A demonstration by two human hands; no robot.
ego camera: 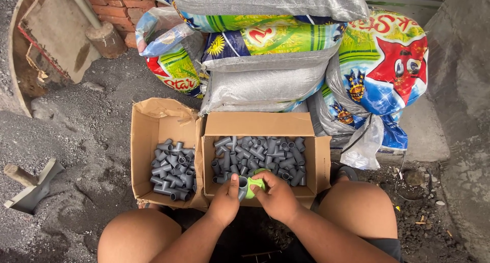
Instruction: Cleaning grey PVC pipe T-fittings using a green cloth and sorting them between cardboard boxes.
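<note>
Floor: dark grey gravel-strewn ground (92, 135), gritty and uneven.
Wall: red brick wall (109, 5) at upper left.
Stack: bright printed woven plastic sacks (265, 64) piled behind.
Right: grey concrete slab (459, 89).
Light: flat daylight.

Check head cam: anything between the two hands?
Yes: a grey pipe fitting at the left hand and a green roll against the right hand, in the head view.

The left hand (225, 199) holds a grey pipe piece (242, 187). The right hand (278, 197) holds a green thing (255, 184) against it. Two cardboard boxes, a left box (148, 140) and a right box (258, 124), hold more grey pipe pieces (258, 153). Big sacks (265, 84) sit behind them.
</note>
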